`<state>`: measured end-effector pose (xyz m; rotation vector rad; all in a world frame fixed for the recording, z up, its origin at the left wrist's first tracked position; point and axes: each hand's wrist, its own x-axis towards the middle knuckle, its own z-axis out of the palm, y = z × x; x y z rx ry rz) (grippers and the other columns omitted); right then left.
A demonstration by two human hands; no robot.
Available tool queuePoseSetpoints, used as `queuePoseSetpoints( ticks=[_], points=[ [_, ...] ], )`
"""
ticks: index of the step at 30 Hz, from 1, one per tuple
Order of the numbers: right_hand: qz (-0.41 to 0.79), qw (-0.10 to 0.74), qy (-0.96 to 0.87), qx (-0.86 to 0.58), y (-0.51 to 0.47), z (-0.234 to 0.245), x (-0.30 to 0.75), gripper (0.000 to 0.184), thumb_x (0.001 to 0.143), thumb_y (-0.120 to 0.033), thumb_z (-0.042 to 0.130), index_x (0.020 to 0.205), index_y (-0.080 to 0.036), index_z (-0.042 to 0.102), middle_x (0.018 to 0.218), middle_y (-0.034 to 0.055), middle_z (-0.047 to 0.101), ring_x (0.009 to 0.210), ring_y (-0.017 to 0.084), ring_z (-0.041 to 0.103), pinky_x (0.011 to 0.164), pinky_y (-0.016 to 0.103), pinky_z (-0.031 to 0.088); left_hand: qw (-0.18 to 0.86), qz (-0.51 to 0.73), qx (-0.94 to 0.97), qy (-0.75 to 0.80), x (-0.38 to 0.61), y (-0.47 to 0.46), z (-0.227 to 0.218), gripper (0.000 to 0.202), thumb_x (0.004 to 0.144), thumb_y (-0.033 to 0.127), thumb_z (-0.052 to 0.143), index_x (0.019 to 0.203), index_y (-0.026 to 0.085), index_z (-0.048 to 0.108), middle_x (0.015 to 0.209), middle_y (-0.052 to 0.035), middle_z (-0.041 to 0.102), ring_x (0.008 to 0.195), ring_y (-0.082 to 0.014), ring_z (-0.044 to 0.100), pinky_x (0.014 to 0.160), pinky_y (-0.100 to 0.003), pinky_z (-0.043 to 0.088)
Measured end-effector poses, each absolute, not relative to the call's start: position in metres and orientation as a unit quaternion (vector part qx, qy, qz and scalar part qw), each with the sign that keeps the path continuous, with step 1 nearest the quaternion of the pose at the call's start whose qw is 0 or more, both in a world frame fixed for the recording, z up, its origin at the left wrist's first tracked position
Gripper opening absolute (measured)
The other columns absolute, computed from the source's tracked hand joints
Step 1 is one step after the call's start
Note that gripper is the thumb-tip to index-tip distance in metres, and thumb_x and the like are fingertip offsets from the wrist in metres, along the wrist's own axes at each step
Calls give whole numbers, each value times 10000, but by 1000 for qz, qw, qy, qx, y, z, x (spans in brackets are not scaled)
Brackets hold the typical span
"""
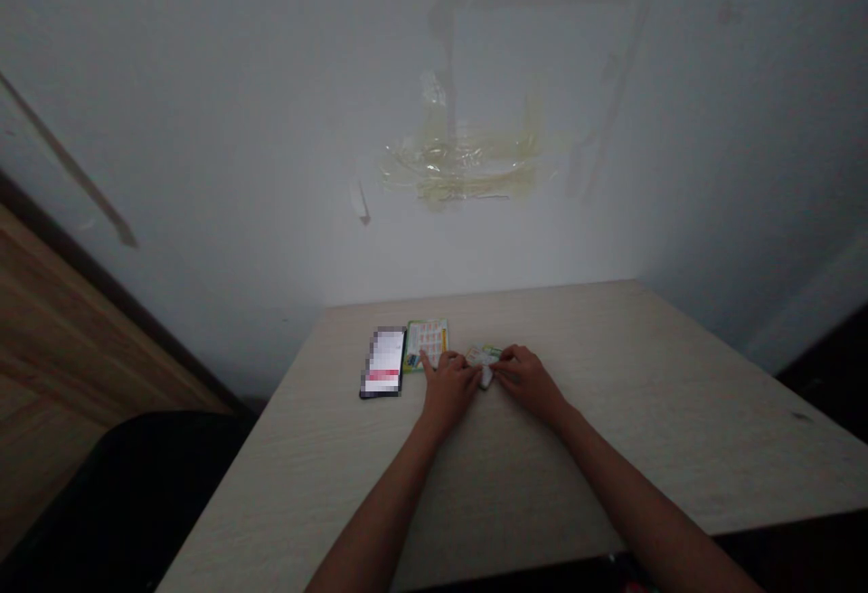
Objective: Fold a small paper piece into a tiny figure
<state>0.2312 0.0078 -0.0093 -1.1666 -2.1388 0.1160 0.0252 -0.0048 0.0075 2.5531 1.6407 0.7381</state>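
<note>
Close together on the table, my left hand and my right hand meet around a small whitish item. It looks like a folded packet or piece of paper, too small and dim to name. The fingers of my right hand are pinched at its right side. My left fingertips press on its left side, with one finger stretched out toward a printed card or booklet. Just beyond the whitish item shows a printed piece with green and yellow, partly hidden by my fingers.
A phone with a lit, blurred screen lies left of the booklet. The pale wooden table meets a grey wall with yellowed tape. A dark chair-like shape stands at the left, before wooden panelling.
</note>
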Motion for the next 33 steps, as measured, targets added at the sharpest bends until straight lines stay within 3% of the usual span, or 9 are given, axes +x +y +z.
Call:
queuePoseSetpoints(
  ticks=[10,20,33],
  points=[
    [92,349,-799,-481,13,-17,237,308,885,-239,572,1167,-223,698,1223,111,643,1134,246,583,1023,449,462,125,239,819,507,20,-9,8,224,939,413,524,1021,386,730,1114,27,741,1295,-246,451,1113,-719,-48],
    [132,354,-805,-458,14,-17,240,336,928,-236,508,1222,-238,670,1305,89,629,1205,224,567,1075,455,427,30,221,785,577,18,-8,7,236,920,402,558,1111,391,696,1288,13,658,1353,-322,382,1075,-771,-80],
    [131,341,-817,-447,20,-22,243,354,920,-225,522,1248,-264,651,1386,72,571,1280,229,512,1098,478,398,13,222,776,590,14,-8,8,223,878,459,602,1071,447,714,1384,50,580,1385,-361,316,1085,-757,-3]
  ],
)
